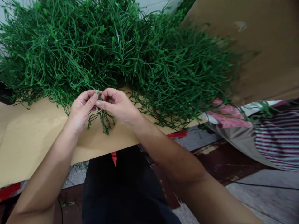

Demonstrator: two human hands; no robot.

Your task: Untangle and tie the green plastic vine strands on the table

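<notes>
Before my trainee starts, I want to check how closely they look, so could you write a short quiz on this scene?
1. True or false: the left hand and the right hand are both on the small green bunch.
2. Which colour is the flat sheet beneath the bunch?
A. blue
B. tan
C. white
3. Fill in near or far: the large green pile lies mostly on the .... side of the hands.

Key: 1. True; 2. B; 3. far

Striped cloth (277,140) near pink fabric (231,115)
</notes>
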